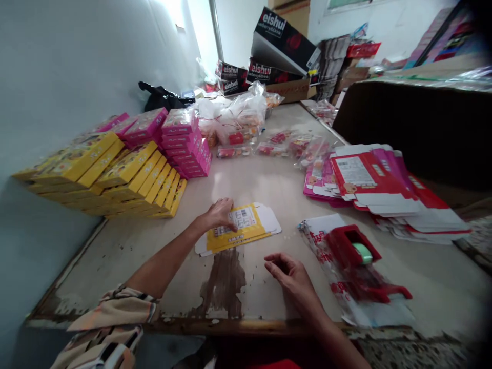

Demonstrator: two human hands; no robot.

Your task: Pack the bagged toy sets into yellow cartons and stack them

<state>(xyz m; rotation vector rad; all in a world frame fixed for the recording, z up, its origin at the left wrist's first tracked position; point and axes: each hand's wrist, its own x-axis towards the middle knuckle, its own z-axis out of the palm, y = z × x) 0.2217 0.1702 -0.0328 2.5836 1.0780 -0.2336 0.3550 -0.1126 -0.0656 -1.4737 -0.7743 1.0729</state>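
Note:
A flattened yellow carton (251, 230) with white end flaps and a printed label lies on the table in front of me. My left hand (221, 214) rests on its left part, thumb spread from the fingers and pressed to the printed face. To the carton's lower right, my right hand (288, 274) hovers close to the tabletop, loosely curled. A small gap shows between its thumb and forefinger, and I see nothing in it. Right of that hand, a red tape dispenser (353, 261) with a pale green core sits on a red-and-white plastic bag (319, 238).
Yellow boxes (134, 179) and pink boxes (188, 143) are stacked at left. Flat red cartons (372, 174) lie in a pile at right. Clear bagged goods (246, 120) sit farther back, before black printed cartons (284, 43). The table's worn front edge (269, 326) runs near me.

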